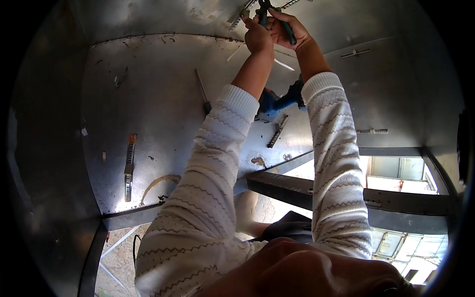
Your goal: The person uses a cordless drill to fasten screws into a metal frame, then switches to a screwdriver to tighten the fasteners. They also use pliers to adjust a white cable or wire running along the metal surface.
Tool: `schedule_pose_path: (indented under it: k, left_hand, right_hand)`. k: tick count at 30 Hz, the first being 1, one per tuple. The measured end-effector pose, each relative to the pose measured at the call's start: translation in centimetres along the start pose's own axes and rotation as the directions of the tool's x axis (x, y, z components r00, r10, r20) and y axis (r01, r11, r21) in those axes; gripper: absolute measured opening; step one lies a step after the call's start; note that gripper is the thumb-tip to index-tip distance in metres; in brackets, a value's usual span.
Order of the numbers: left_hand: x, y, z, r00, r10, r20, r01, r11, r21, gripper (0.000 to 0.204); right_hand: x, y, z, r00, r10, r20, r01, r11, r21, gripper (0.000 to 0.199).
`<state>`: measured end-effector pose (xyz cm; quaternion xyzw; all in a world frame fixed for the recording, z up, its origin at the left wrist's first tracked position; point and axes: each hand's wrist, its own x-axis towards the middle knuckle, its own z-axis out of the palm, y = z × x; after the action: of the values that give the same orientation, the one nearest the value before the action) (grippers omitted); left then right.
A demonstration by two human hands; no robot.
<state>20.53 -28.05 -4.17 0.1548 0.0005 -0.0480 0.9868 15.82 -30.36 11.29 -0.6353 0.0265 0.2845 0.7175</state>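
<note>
Both my arms, in white patterned sleeves, reach up to the far metal wall. My right hand [292, 30] is closed around pliers [288, 33] with dark green handles, their jaws close to the wall. Just left of it, my left hand [259, 36] is closed with its fingertips at a small metal piece [245, 14] by a slotted metal strip [236, 23] on that wall. Whether its fingers grip that piece cannot be made out. Below my hands, a blue power tool [277, 103] lies partly hidden between my forearms.
A long thin tool with a dark handle [207, 107] lies left of my forearm. Slotted strips [129, 163] lie at the left and near the power tool [278, 131]. Others sit on the right wall [355, 53]. A dark metal beam [282, 186] crosses the opening nearer me.
</note>
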Motion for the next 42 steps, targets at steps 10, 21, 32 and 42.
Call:
schedule_pose_path:
  k: [10, 21, 32, 42]
  left_hand:
    - [-12.5, 3.7, 3.8, 0.910, -0.382, -0.162, 0.415, 0.833, 0.366, 0.056]
    - [-10.7, 7.4, 0.4, 0.543, -0.436, 0.718, 0.714, 0.690, -0.121, 0.041]
    - [-11.2, 8.0, 1.7, 0.627, -0.516, 0.584, 0.679, 0.729, -0.085, 0.044]
    - [-11.0, 6.9, 1.0, 0.578, -0.240, 0.780, 0.795, 0.380, -0.473, 0.046]
  right_hand:
    - [0.0, 1.8, 0.2, 0.772, -0.144, -0.619, -0.401, 0.645, -0.650, 0.051]
    - [0.8, 0.2, 8.6, 0.655, -0.359, -0.665, -0.755, -0.279, -0.593, 0.045]
    - [-1.7, -0.9, 2.3, 0.746, -0.160, -0.646, -0.614, 0.206, -0.762, 0.080]
    - [-0.3, 2.0, 1.0, 0.956, 0.062, -0.287, -0.079, 0.996, -0.046, 0.061]
